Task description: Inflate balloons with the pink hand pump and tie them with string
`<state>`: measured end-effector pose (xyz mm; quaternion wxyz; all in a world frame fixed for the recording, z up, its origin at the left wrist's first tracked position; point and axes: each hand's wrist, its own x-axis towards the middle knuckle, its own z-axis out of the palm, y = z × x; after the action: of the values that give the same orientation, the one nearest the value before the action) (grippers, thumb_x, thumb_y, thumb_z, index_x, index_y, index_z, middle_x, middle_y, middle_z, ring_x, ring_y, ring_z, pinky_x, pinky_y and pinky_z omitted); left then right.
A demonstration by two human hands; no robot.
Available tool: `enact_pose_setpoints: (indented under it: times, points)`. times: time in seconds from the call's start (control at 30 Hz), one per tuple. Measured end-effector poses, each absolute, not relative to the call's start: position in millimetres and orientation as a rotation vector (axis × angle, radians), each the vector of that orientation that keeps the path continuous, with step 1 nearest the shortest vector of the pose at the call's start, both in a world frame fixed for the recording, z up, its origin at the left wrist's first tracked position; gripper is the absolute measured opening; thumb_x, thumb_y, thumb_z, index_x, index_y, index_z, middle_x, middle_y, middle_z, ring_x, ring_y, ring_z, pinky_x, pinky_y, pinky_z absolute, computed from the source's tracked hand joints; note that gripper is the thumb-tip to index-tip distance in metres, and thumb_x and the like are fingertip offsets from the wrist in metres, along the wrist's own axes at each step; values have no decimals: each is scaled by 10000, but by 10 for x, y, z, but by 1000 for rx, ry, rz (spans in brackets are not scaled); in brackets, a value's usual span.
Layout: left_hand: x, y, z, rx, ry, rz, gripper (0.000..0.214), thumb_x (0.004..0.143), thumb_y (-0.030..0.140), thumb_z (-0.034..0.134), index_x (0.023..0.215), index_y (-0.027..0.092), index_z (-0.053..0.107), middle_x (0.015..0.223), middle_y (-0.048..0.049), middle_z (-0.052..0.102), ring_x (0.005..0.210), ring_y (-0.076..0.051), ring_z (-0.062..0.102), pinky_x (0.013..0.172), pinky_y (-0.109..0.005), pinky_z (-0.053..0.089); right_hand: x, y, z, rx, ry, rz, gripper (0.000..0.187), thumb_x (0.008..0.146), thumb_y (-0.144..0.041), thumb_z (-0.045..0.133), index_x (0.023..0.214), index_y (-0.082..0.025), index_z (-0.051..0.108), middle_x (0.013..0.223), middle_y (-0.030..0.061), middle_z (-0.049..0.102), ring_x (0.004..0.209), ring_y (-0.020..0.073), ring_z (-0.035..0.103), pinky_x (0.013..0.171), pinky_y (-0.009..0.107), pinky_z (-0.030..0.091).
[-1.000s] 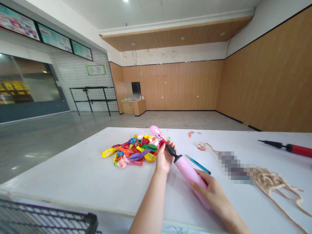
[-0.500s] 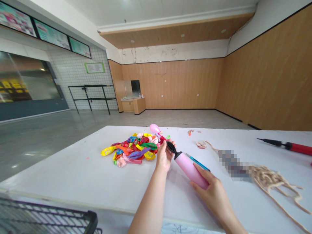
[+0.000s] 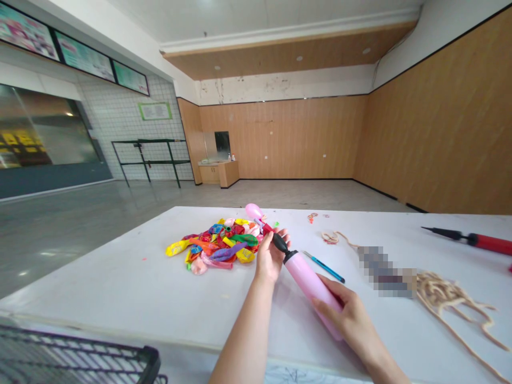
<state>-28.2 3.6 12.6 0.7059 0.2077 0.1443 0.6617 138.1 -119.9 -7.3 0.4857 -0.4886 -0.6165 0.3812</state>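
Head view, white table (image 3: 120,288).

- Right hand (image 3: 348,320): fingers clenched round the rear half of the pink pump (image 3: 308,280), thumb on top. The pump sits about midway along the near edge, slanted, with its rear end toward the near edge and its black nozzle (image 3: 279,245) pointing to the far edge. Cannot tell whether the barrel rests on the table or is held just above it.
- Left hand (image 3: 271,257): palm turned toward the nozzle, fingers pinched round the neck of a balloon (image 3: 253,211) where it meets the nozzle tip. Fingertips partly hidden, so the exact contact is unclear.
- Balloon: pink, small rounded bulb, sticking out past the left fingers toward the far edge.
- Pile (image 3: 218,244) of flat balloons in mixed colours: on the table just left of the left hand, touching or nearly touching the bulb.
- Blue pen (image 3: 325,266): lies flat just right of the pump barrel, apart from it.
- Tan cord (image 3: 448,301): tangled heap toward the right edge, one strand trailing toward the far edge.
- Red pump (image 3: 480,241): lying at the right edge, well apart from both hands.
- Black wire cart (image 3: 80,357): below the near left corner.
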Motion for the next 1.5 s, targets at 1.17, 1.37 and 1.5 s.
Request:
enact_pose_setpoints:
  times: [1.17,1.37,1.5]
  points:
    - [-100,144,380,432,254,1472,122,804,231,684,760,167,590,568,45,460,515,-79,488,612,-233,485,1400,-1229,-28,-1060,-1401,1019,540,758,-481,638,1172,-137,683,1078,107,714,968,317,638,822,374,500]
    - [-1,290,307,364,298,1474,204,834,235,635,669,163,541,681,-19,561,669,-132,592,709,-287,514,1369,-1221,1,-1063,-1337,1073,554,741,-499,652,1164,-142,679,950,92,718,825,276,636,669,329,518]
    - [-15,343,179,360,212,1459,170,847,240,623,701,165,577,596,16,481,562,-98,524,689,-262,509,1365,-1205,-62,-1083,-1255,1254,589,757,-519,638,1210,-144,636,727,40,653,617,189,573,497,257,457]
